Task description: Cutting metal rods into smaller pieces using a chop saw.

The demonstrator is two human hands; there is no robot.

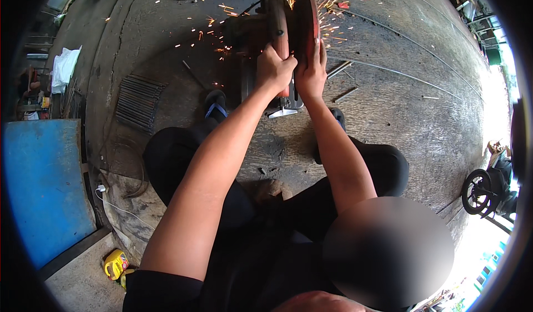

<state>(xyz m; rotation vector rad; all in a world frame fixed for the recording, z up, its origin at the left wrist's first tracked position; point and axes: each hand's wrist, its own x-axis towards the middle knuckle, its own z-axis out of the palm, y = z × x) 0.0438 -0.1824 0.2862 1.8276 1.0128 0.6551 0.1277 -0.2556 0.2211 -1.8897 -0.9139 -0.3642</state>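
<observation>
A chop saw [279,20] with a large red disc-shaped guard [307,26] stands on the floor in front of me, throwing orange sparks from its far side. My left hand [273,70] is wrapped round the saw's red, bar-like part, its thumb across the near side. Against the near edge of the red guard rests my right hand [312,76], fingers stretched upward along it. Below my left hand a pale metal triangular piece [283,113] sticks out toward me. The saw's cutting point and whatever it cuts are hidden behind the guard and body.
Several dark metal rods [139,102] lie side by side left of the saw. Short metal pieces [347,94] and a long thin rod [397,76] lie to the right. A blue panel [47,184], a yellow jug [115,264] and a wheel [476,191] stand farther out.
</observation>
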